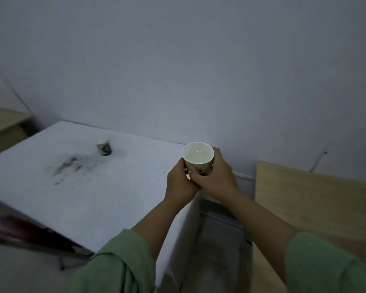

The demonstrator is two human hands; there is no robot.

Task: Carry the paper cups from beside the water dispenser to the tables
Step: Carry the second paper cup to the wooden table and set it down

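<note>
A patterned paper cup (pixel 198 157) with a white inside is held upright in both hands, above the right edge of a white table (pixel 114 187). My left hand (pixel 179 182) wraps its lower left side and my right hand (pixel 218 174) wraps its right side and base. The cup seems to hold pale liquid. A second paper cup (pixel 103 146) of the same pattern stands on the white table, farther back and to the left, apart from my hands.
A dark smudged stain (pixel 70 163) marks the tabletop near the second cup. A wooden surface (pixel 317 208) lies to the right, and another wooden piece (pixel 2 125) at far left. A dark blurred object (pixel 30 235) crosses the lower left. A grey wall stands behind.
</note>
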